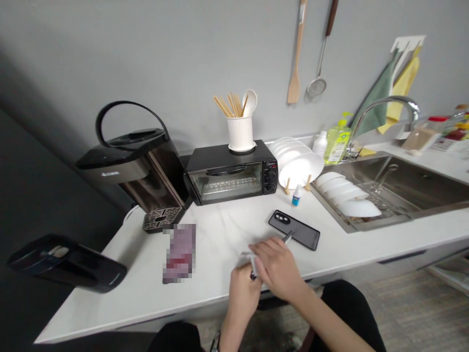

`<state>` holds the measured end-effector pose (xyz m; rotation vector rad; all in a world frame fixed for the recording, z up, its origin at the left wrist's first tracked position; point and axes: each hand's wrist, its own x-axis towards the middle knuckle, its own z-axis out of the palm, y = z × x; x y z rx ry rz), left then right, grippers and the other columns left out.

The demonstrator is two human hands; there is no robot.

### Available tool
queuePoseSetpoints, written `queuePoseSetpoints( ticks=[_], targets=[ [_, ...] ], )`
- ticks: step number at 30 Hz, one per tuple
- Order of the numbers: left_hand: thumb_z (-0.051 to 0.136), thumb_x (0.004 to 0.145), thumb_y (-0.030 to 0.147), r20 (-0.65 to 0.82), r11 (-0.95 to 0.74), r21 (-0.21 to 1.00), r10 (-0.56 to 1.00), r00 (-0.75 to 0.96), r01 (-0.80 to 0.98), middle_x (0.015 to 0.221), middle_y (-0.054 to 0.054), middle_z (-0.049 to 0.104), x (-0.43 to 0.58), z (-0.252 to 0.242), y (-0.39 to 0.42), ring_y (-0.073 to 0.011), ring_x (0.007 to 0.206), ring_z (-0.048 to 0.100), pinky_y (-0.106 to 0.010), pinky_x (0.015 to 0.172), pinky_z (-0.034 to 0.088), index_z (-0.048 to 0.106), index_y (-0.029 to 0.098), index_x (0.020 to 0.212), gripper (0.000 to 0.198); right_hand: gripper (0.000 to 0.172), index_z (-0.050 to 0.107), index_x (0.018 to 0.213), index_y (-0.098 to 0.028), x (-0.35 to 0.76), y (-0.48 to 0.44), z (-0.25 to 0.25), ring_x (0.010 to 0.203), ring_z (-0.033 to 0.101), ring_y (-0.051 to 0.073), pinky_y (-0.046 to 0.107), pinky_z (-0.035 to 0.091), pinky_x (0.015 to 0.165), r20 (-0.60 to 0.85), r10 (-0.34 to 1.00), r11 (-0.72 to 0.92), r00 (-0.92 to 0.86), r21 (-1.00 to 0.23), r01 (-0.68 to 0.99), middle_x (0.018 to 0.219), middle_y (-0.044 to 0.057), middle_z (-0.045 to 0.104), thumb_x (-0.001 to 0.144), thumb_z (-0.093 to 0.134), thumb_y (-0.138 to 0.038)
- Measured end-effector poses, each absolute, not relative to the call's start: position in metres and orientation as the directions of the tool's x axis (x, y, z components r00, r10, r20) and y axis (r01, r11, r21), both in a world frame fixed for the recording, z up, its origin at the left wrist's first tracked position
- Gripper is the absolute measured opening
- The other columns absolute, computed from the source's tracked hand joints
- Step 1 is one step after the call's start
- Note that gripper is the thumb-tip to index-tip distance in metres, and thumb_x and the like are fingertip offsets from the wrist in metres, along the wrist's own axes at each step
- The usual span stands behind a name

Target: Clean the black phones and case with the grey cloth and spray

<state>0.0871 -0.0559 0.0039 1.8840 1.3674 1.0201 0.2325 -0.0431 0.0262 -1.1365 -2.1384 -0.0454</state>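
Note:
My left hand [245,288] is closed, low over the counter's front edge. Against it rests my right hand [276,269], its fingers bent and pressed together. A thin whitish piece [252,261] shows between the two hands; its far part is hidden by the fingers. A small dark bit is visible at my left fingers. Beyond my right hand juts a slim grey pointed thing [288,237], which overlaps a dark phone or phone case [302,237] lying camera side up. Whether my right hand grips that slim thing I cannot tell. Behind the phone stands a small white-and-blue bottle [296,195].
A toaster oven [234,185] with a chopstick holder [241,133] on top stands at the back. Left are a drink dispenser [146,171], a black container [73,264] and a blurred-out purple item [181,254]. Racked plates [302,168] and a sink [421,205] lie right.

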Motion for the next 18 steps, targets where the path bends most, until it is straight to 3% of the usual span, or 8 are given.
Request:
queuePoseSetpoints(
  ticks=[2, 4, 6, 9, 11, 13, 16, 18],
  targets=[
    [0.059, 0.096, 0.029, 0.217, -0.291, 0.827, 0.954, 0.205, 0.481, 0.079, -0.004, 0.079, 0.086, 0.009, -0.058, -0.0191, 0.069, 0.071, -0.026, 0.070, 0.056, 0.079, 0.020, 0.089, 0.023, 0.033, 0.073, 0.111, -0.016, 0.252, -0.033, 0.027, 0.105, 0.067, 0.027, 0.050, 0.047, 0.105, 0.614, 0.758, 0.487, -0.220, -0.309, 0.817, 0.104, 0.011, 0.077, 0.105, 0.041, -0.020],
    [0.061, 0.096, 0.031, 0.216, -0.287, 0.833, 0.956, 0.199, 0.473, 0.082, -0.004, 0.081, 0.085, 0.010, -0.059, -0.0191, 0.070, 0.072, -0.026, 0.070, 0.056, 0.079, 0.021, 0.092, 0.021, 0.034, 0.073, 0.110, -0.017, 0.253, -0.033, 0.028, 0.119, 0.063, 0.029, 0.055, 0.039, 0.114, 0.633, 0.764, 0.420, -0.126, -0.339, 0.842, 0.107, 0.011, 0.077, 0.105, 0.039, -0.018],
    [0.060, 0.093, 0.027, 0.247, -0.287, 0.820, 0.958, 0.146, 0.495, 0.076, -0.005, 0.079, 0.084, 0.006, -0.060, -0.0194, 0.065, 0.070, -0.026, 0.065, 0.055, 0.077, 0.020, 0.080, 0.023, 0.034, 0.070, 0.120, -0.018, 0.235, -0.043, 0.026, 0.129, 0.059, 0.029, 0.057, 0.028, 0.123, 0.639, 0.748, 0.492, -0.183, -0.348, 0.798, 0.112, 0.009, 0.077, 0.104, 0.040, -0.017],
    [0.057, 0.089, 0.022, 0.281, -0.281, 0.800, 0.956, 0.081, 0.530, 0.067, -0.008, 0.076, 0.082, -0.001, -0.060, -0.0212, 0.058, 0.069, -0.028, 0.057, 0.053, 0.072, 0.019, 0.067, 0.027, 0.039, 0.063, 0.136, -0.017, 0.210, -0.056, 0.024, 0.121, 0.062, 0.025, 0.048, 0.035, 0.120, 0.620, 0.665, 0.691, -0.416, -0.297, 0.659, 0.119, 0.009, 0.075, 0.102, 0.046, -0.024],
    [0.058, 0.090, 0.024, 0.275, -0.279, 0.798, 0.957, 0.090, 0.535, 0.066, -0.008, 0.076, 0.082, -0.001, -0.060, -0.0217, 0.059, 0.069, -0.028, 0.057, 0.054, 0.074, 0.019, 0.069, 0.027, 0.034, 0.069, 0.126, -0.018, 0.218, -0.047, 0.026, 0.106, 0.065, 0.024, 0.045, 0.045, 0.109, 0.599, 0.685, 0.668, -0.415, -0.289, 0.686, 0.108, 0.009, 0.076, 0.102, 0.048, -0.027],
    [0.060, 0.092, 0.028, 0.260, -0.284, 0.805, 0.958, 0.122, 0.520, 0.073, -0.007, 0.079, 0.084, 0.004, -0.060, -0.0217, 0.064, 0.073, -0.028, 0.063, 0.056, 0.079, 0.019, 0.079, 0.024, 0.031, 0.073, 0.094, -0.021, 0.242, -0.030, 0.029, 0.090, 0.065, 0.024, 0.044, 0.050, 0.097, 0.585, 0.770, 0.505, -0.254, -0.316, 0.803, 0.088, 0.007, 0.074, 0.103, 0.044, -0.025],
    [0.063, 0.094, 0.031, 0.265, -0.304, 0.814, 0.953, 0.150, 0.495, 0.091, -0.006, 0.083, 0.086, 0.010, -0.059, -0.0229, 0.077, 0.077, -0.029, 0.074, 0.059, 0.082, 0.022, 0.099, 0.021, 0.036, 0.070, 0.085, -0.019, 0.262, -0.019, 0.032, 0.105, 0.065, 0.028, 0.055, 0.040, 0.112, 0.604, 0.791, 0.366, -0.093, -0.346, 0.864, 0.091, 0.010, 0.074, 0.104, 0.039, -0.019],
    [0.062, 0.093, 0.027, 0.303, -0.325, 0.792, 0.944, 0.129, 0.517, 0.083, -0.006, 0.082, 0.086, 0.008, -0.059, -0.0217, 0.069, 0.075, -0.027, 0.067, 0.059, 0.081, 0.021, 0.089, 0.021, 0.030, 0.071, 0.096, -0.019, 0.247, -0.030, 0.031, 0.121, 0.061, 0.029, 0.057, 0.028, 0.122, 0.622, 0.767, 0.442, -0.158, -0.333, 0.833, 0.101, 0.009, 0.076, 0.103, 0.042, -0.018]
  ],
)
